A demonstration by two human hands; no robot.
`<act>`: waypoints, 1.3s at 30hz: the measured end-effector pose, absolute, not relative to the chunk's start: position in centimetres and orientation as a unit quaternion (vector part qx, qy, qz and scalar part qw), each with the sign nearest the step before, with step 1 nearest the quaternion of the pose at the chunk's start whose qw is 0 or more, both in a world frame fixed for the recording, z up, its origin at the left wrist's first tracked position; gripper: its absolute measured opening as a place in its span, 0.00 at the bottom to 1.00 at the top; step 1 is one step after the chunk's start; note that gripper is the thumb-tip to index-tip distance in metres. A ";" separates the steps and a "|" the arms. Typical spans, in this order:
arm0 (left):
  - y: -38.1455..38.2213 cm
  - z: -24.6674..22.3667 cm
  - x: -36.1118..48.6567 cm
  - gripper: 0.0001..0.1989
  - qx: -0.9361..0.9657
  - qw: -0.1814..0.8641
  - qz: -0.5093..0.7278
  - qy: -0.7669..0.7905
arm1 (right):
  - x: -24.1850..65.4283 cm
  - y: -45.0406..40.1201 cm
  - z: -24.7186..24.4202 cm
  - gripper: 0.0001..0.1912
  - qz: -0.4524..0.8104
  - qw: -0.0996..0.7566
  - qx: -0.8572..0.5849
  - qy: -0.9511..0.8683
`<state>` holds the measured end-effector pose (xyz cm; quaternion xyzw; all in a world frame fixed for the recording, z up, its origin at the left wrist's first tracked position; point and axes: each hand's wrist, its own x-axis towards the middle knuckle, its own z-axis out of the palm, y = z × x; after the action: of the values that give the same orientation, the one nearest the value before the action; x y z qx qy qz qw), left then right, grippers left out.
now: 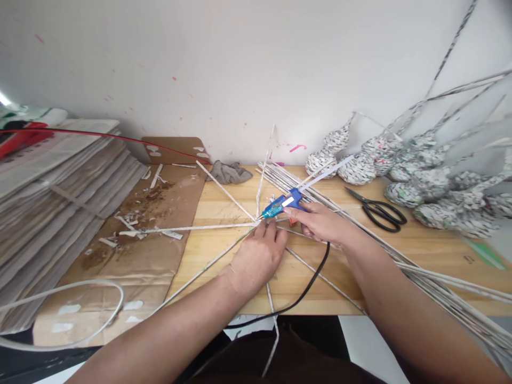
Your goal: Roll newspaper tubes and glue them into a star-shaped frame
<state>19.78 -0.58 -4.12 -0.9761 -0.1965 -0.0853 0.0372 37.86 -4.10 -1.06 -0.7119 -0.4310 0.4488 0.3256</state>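
Note:
My right hand (pixel 316 221) is wrapped round a blue hot glue gun (pixel 291 200), with a long glue stick poking from its back. The gun's nozzle points down-left at the centre where several thin rolled-paper sticks (pixel 216 228) meet like spokes. My left hand (pixel 262 248) lies over that centre, fingertips pressed down just beside the nozzle. Whether those fingers pinch a stick or only press on it is hidden under the hand. From the gun a black cord (pixel 316 274) loops down to the table's front edge.
A bundle of long paper sticks (pixel 432 280) runs diagonally across the right. Black scissors (pixel 380 210) lie beyond it, near several woven paper gourd shapes (pixel 358 168). At left are stacked newspapers (pixel 76 197) and cardboard (pixel 152 266) with scraps. A grey cloth (pixel 229 172) sits by the wall.

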 end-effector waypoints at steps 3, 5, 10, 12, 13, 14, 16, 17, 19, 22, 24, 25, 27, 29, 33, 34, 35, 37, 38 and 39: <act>-0.5 -4.1 19.6 0.08 -0.975 0.030 -0.089 -0.199 | 37.8 -4.0 -1.0 0.21 0.452 0.318 -0.720 -0.420; -0.4 -4.1 19.6 0.07 -0.973 0.031 -0.102 -0.207 | 37.7 -4.0 -0.9 0.20 0.458 0.328 -0.720 -0.406; -0.7 -4.1 19.8 0.06 -0.965 0.036 -0.097 -0.241 | 37.4 -4.0 -0.6 0.18 0.459 0.348 -0.714 -0.398; -1.0 -4.1 19.7 0.06 -0.964 0.033 -0.097 -0.247 | 37.4 -4.0 -0.5 0.18 0.458 0.345 -0.715 -0.401; -1.2 -4.2 19.7 0.06 -0.963 0.033 -0.103 -0.246 | 37.4 -4.1 -0.5 0.18 0.457 0.340 -0.717 -0.402; -1.3 -4.4 19.6 0.06 -0.963 0.034 -0.113 -0.244 | 37.4 -4.1 -0.4 0.19 0.455 0.334 -0.720 -0.403; -1.4 -4.9 19.3 0.07 -0.960 0.031 -0.143 -0.240 | 37.4 -4.1 -0.4 0.19 0.450 0.326 -0.726 -0.406; -1.3 -5.2 19.2 0.08 -0.957 0.027 -0.161 -0.239 | 37.4 -4.1 -0.4 0.19 0.449 0.326 -0.725 -0.407; -1.1 -5.7 19.0 0.09 -0.953 0.015 -0.189 -0.238 | 37.5 -4.1 -0.5 0.18 0.451 0.332 -0.719 -0.412; -0.8 -6.1 18.9 0.09 -0.952 0.014 -0.195 -0.236 | 37.7 -4.1 -0.9 0.18 0.446 0.339 -0.715 -0.417; -0.7 -6.1 19.0 0.09 -0.953 0.023 -0.188 -0.237 | 37.8 -4.0 -1.0 0.19 0.437 0.332 -0.723 -0.419; -0.7 -6.1 19.0 0.09 -0.953 0.028 -0.185 -0.238 | 37.8 -4.0 -1.1 0.19 0.435 0.328 -0.726 -0.420; -0.8 -6.0 19.0 0.10 -0.954 0.039 -0.183 -0.236 | 37.9 -4.0 -1.2 0.19 0.437 0.325 -0.725 -0.421; -0.9 -5.9 19.0 0.10 -0.954 0.049 -0.183 -0.231 | 37.9 -4.0 -1.2 0.19 0.442 0.329 -0.720 -0.422; -1.0 -5.8 18.9 0.10 -0.954 0.053 -0.176 -0.235 | 38.0 -4.1 -1.0 0.18 0.468 0.339 -0.708 -0.405; -1.0 -5.8 18.9 0.10 -0.954 0.051 -0.175 -0.238 | 38.0 -4.1 -1.0 0.18 0.473 0.339 -0.708 -0.401; -1.0 -5.8 18.9 0.10 -0.953 0.048 -0.175 -0.242 | 38.1 -4.2 -1.0 0.19 0.474 0.339 -0.709 -0.397; -0.9 -5.9 18.9 0.10 -0.952 0.043 -0.177 -0.247 | 38.2 -4.2 -1.0 0.20 0.470 0.335 -0.715 -0.394; -0.9 -5.9 18.9 0.11 -0.952 0.041 -0.177 -0.248 | 38.2 -4.3 -1.0 0.20 0.467 0.334 -0.717 -0.394; -0.9 -5.9 18.9 0.11 -0.952 0.041 -0.177 -0.246 | 38.2 -4.3 -0.9 0.20 0.467 0.335 -0.716 -0.397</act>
<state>18.87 -0.92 -5.93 -0.9520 -0.2464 -0.1767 0.0412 38.22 -4.27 -0.92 -0.7156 -0.3970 0.4671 0.3350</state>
